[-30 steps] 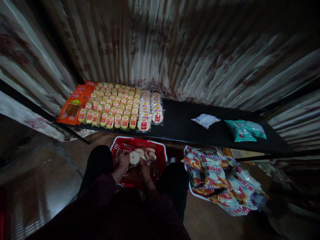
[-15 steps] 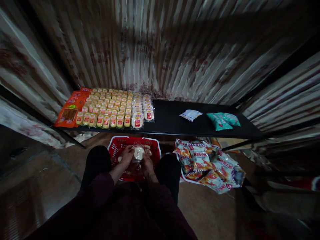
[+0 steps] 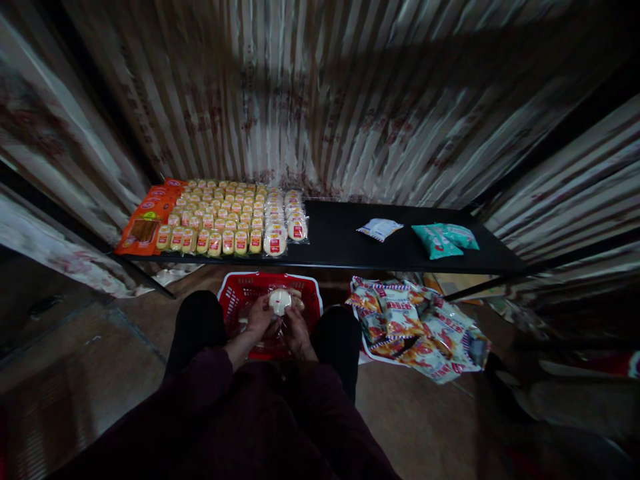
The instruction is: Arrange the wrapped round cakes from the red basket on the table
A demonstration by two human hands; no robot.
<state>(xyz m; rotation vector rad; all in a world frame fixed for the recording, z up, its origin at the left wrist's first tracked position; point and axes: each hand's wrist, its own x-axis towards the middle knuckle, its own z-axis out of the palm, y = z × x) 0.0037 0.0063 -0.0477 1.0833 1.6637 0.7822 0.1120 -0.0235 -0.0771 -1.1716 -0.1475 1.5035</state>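
Observation:
Over a red basket (image 3: 313,293) between my knees, I hold a round white packaged cake (image 3: 280,302) in clear wrap. My left hand (image 3: 259,316) grips its left side, and my right hand (image 3: 297,327) has its fingers on the right side. More wrapped pieces lie in the basket beneath, partly hidden by my hands. On the black shelf (image 3: 333,233) ahead stand rows of yellow packaged cakes (image 3: 215,220), with two columns of round white ones (image 3: 275,241) at their right end.
Orange packets (image 3: 145,230) lie at the shelf's left end. A white packet (image 3: 381,229) and teal packets (image 3: 438,242) rest on its right half. On the floor at right, a basket is heaped with snack bags (image 3: 401,319). Striped curtains (image 3: 350,100) surround the shelf.
The round cake between my hands has turned and shifted slightly right, and its white face shows more plainly. My left hand has moved slightly right with it.

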